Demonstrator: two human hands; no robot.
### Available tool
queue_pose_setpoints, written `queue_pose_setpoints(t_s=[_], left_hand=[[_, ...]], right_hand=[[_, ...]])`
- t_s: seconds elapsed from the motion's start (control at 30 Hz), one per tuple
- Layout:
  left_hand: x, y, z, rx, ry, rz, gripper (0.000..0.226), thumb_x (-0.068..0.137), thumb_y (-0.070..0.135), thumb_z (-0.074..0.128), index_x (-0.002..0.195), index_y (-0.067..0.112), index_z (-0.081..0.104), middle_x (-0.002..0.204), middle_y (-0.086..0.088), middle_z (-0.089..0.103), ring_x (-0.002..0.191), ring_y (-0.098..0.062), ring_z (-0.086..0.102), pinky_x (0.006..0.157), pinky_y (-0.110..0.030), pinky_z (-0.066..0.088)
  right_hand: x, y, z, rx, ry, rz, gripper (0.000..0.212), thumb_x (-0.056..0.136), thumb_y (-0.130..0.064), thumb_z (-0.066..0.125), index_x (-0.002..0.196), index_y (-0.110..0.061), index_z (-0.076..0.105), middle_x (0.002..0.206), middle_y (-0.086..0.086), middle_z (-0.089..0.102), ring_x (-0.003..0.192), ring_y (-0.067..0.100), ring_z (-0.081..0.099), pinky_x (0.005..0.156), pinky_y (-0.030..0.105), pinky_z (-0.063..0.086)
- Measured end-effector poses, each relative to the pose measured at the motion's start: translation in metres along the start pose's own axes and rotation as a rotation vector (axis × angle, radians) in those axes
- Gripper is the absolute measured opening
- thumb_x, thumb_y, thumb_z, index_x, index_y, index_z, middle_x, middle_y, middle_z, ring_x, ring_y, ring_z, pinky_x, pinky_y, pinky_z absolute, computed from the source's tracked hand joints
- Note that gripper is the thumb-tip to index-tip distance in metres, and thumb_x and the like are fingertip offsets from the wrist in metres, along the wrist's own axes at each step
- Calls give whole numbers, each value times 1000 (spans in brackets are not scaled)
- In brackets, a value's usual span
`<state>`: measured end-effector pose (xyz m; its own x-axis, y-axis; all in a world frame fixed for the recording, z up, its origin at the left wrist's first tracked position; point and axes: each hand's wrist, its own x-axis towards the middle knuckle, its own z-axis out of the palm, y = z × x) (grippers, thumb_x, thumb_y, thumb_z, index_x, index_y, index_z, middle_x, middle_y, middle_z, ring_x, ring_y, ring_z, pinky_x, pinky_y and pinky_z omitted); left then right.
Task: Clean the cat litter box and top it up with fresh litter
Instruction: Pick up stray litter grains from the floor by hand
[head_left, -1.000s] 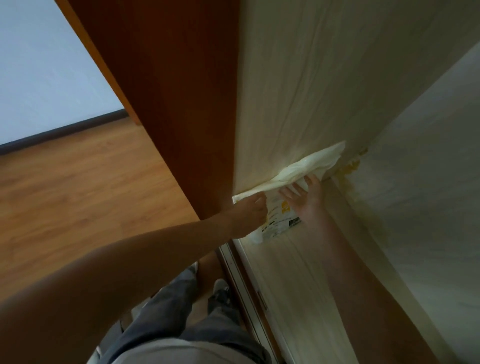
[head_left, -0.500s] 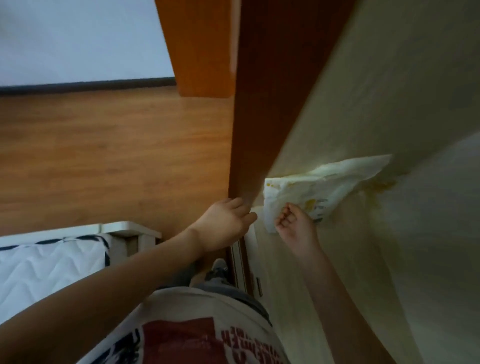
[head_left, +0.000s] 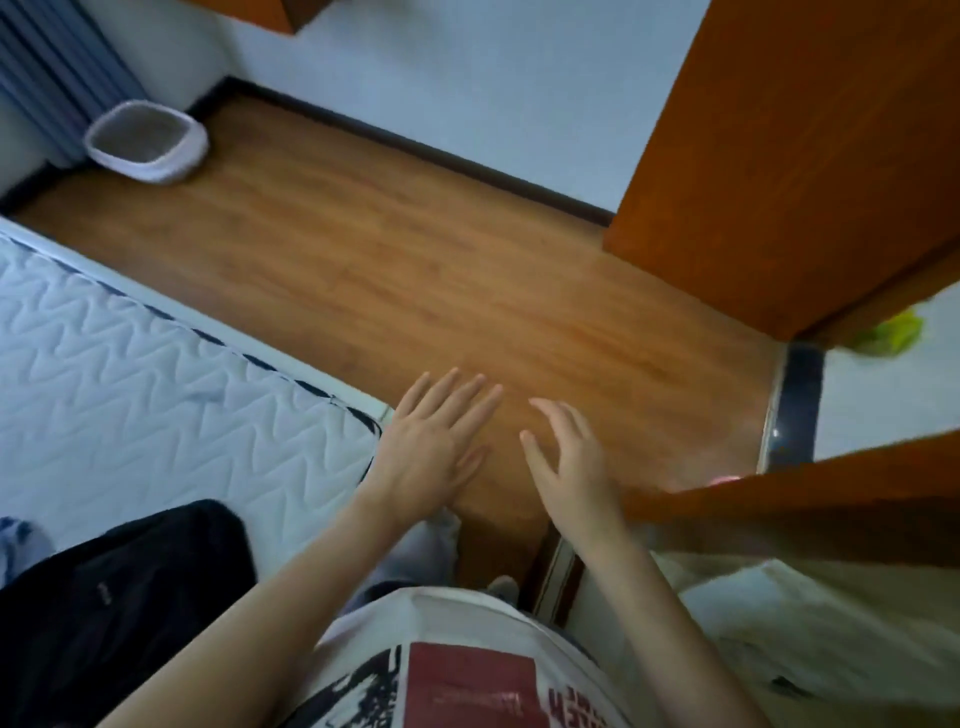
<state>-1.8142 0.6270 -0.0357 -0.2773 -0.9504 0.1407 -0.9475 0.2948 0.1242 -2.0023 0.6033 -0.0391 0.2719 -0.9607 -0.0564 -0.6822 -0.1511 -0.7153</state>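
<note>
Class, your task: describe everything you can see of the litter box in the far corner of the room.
The litter box is a white, plastic-looking tub with rounded corners and a thick rolled rim, open at the top. Grey-brown litter fills its inside in a flat layer. It stands upright on the wooden floor in the far left corner, beside a blue-grey curtain and near the white wall. Nothing touches it except the floor; whether the curtain brushes it cannot be told. Both hands are far from it.

Soft, even daylight — no glare; motion blur smears the edges, wide-angle bending at the corners.
</note>
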Motion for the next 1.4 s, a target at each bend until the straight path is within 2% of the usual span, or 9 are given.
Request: queue_pose_setpoints(t_s=[0.13,0.23,0.3,0.5,0.67,0.93,1.1,1.2,1.4], left_hand=[[2,-65,-1,-6,9,-185,65,89,38,65,147,25,38,146,-3,50,138,-28,42,118,-44,23],[6,-115,-1,-47,14,-307,61,94,43,52,150,28,32,150,-1,45,143,-27,35,118,-45,19],[12,-148,-4,-45,1,-370,59,95,46,45,150,28,34,151,-1,44,143,-28,34,118,-45,18],[42,-219,-14,-58,0,-508,59,96,48,37,149,24,39,149,-3,47,141,-30,37,118,-44,18],[92,-252,-6,-104,14,-586,57,96,45,35,148,22,41,145,-5,50,137,-32,43,115,-48,30],[232,-314,24,-41,-29,-674,56,97,45,36,147,23,41,145,-5,51,136,-30,45,113,-46,32],[329,-343,11,-73,23,-806,56,96,47,37,146,22,45,144,-3,52,136,-28,46,114,-45,33],[372,-370,0,-47,63,-854,56,96,46,36,145,21,47,143,-4,53,135,-29,47,113,-45,33],[393,-434,-10,-15,130,-1068,54,97,46,38,145,23,46,144,-1,52,136,-26,46,113,-46,36]], right_hand=[[66,-35,18,-245,-152,-114,52,98,-42,44,146,-27,34,150,-5,34,142,15,23,115,33,29],[113,-59,34,-363,-209,-158,56,98,-45,40,150,-30,25,157,-3,23,147,18,10,117,36,17],[143,-74,45,-432,-224,-186,56,98,-48,37,150,-31,23,158,-3,20,148,20,7,117,40,17],[227,-109,66,-504,-266,-287,55,99,-46,36,150,-28,26,157,2,24,147,24,11,117,43,19],[311,-115,73,-530,-280,-404,53,98,-42,37,147,-24,32,152,6,34,144,28,21,114,47,29],[491,-95,65,-649,-381,-582,54,94,-43,30,142,-21,41,143,10,47,137,32,36,106,47,39],[602,-104,39,-575,-405,-698,50,94,-40,35,137,-17,49,136,10,53,132,31,43,103,48,43],[665,-116,40,-551,-436,-739,51,95,-41,32,138,-18,47,138,7,53,134,28,41,104,47,43],[754,-153,88,-489,-510,-825,53,96,-45,29,140,-20,46,142,6,49,137,27,38,107,48,40]])
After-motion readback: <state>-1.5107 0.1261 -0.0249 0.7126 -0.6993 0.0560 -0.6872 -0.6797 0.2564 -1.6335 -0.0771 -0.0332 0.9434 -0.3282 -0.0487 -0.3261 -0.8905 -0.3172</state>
